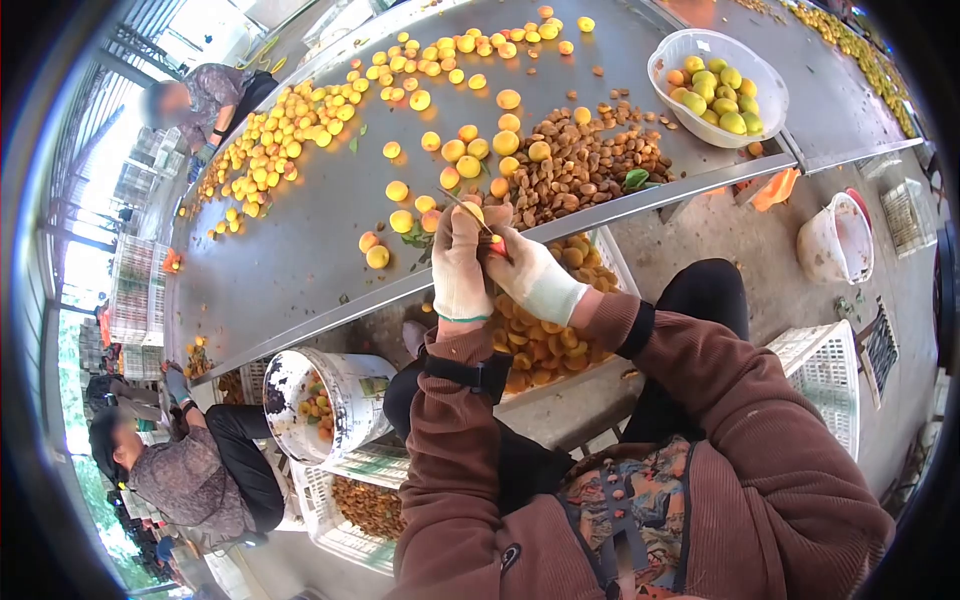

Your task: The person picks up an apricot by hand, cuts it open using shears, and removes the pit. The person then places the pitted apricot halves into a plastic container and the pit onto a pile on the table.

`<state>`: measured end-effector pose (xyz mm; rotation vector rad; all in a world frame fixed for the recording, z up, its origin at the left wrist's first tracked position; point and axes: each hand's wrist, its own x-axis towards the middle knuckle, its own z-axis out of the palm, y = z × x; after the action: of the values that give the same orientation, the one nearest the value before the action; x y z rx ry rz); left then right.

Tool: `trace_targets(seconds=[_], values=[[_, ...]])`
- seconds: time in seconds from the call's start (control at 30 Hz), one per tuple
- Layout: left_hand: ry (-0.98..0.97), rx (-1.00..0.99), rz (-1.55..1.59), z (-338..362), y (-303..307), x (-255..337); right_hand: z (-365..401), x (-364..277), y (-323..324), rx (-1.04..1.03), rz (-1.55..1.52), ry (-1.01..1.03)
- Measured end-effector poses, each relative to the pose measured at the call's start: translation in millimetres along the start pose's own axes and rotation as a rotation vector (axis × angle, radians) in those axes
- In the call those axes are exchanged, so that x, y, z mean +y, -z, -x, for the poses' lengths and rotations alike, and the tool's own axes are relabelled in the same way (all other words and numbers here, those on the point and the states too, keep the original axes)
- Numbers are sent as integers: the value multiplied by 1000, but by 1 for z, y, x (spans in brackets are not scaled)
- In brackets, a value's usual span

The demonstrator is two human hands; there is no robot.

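Observation:
My left hand (pixel 461 268), in a whitish work glove, is closed around an apricot (pixel 473 211) just above the table's near edge. In my gloved right hand (pixel 538 277) is a small knife (pixel 497 243) with a red and yellow handle. Its thin blade slants up to the left across the apricot. Beside my hands on the metal table (pixel 300 230) lies a heap of brown apricot pits (pixel 585 160). Several loose whole apricots (pixel 460 150) lie just beyond my fingers. Below the edge, a crate of apricot halves (pixel 545 350) sits partly hidden under my right forearm.
A clear bowl of greenish-yellow fruit (pixel 725 130) stands right of the pits. More apricots (pixel 290 125) spread to the far left. A stained white bucket (pixel 345 400) and a crate of pits (pixel 365 510) stand at my left. Two people work along the left side.

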<state>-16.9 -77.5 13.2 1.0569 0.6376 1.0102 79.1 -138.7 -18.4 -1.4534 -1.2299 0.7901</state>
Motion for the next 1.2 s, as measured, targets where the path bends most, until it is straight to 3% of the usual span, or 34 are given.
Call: trace_targets(seconds=[0.07, 0.13, 0.2, 0.3, 0.5, 0.63, 0.7, 0.83, 1.2], values=[[-18, -18, -5, -1, 0, 3, 1, -9, 1, -1, -245, 32], [-198, -39, -207, 3, -10, 16, 0, -15, 4, -10, -290, 60], [-142, -38, -110, 5, -9, 11, 0, -13, 2, -12, -337, 82], [16, 48, 86, 4, -8, -1, -6, 0, -8, 63, 119, 23], [104, -48, 257, 5, -5, -5, -7, -2, 6, 30, 241, 41], [73, -29, -77, -2, 10, -2, -10, 5, 4, 48, 77, 75], [-116, 87, -203, -5, 10, -2, -10, 9, 4, 8, 59, 198], [-121, 22, -160, 5, -3, 5, -8, -1, 4, 43, -82, 209], [-37, -13, -65, 1, 4, -5, -7, 3, 5, -17, 221, 14]])
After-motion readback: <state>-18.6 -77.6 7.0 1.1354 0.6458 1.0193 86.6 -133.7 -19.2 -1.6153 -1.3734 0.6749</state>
